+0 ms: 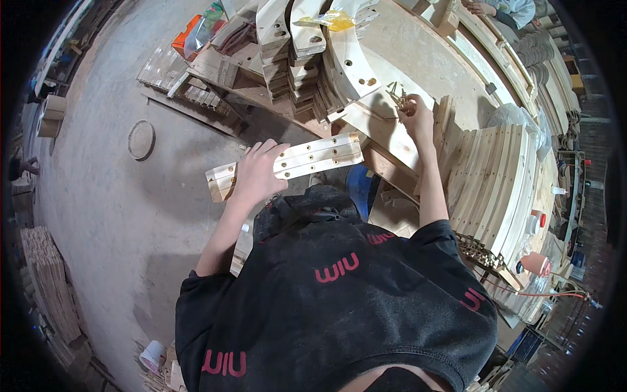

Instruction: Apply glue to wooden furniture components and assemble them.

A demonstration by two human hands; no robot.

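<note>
My left hand (258,175) is wrapped over a bundle of pale curved wooden strips (313,155) lying side by side. Several brass-coloured round fittings are set in holes along their faces. The bundle tilts up slightly to the right, its left end out over the floor and its right end close to the bench edge. My right hand (417,117) is over the bench with its fingers pinched at a small heap of long brass-coloured screws (396,97). How many of them the fingers hold is hidden.
Stacked curved wooden pieces (349,59) stand beyond the screws, a yellow bag (339,21) on top. A long row of wooden slats (486,176) fills the bench to the right. At far right stands a pink container (537,263). Another person's hand (480,8) shows at upper right.
</note>
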